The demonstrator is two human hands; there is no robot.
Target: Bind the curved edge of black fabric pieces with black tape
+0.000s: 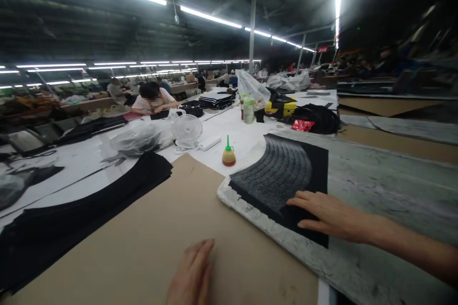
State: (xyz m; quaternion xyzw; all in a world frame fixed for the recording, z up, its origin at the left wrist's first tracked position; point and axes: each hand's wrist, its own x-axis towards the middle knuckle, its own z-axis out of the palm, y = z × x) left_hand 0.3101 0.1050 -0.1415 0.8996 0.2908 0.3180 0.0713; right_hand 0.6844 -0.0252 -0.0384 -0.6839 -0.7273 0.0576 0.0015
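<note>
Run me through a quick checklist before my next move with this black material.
1. Right hand on the grey-banded black material: ok, resting on it.
2. Left hand free: ok, nothing visible in it, over the brown board.
3. Left hand touching the board: cannot tell.
4. Green-tipped bottle upright: ok, standing apart from the black material.
5. Black material single or layered: cannot tell.

Right fingers on black fabric; left fingers over cardboard.
</note>
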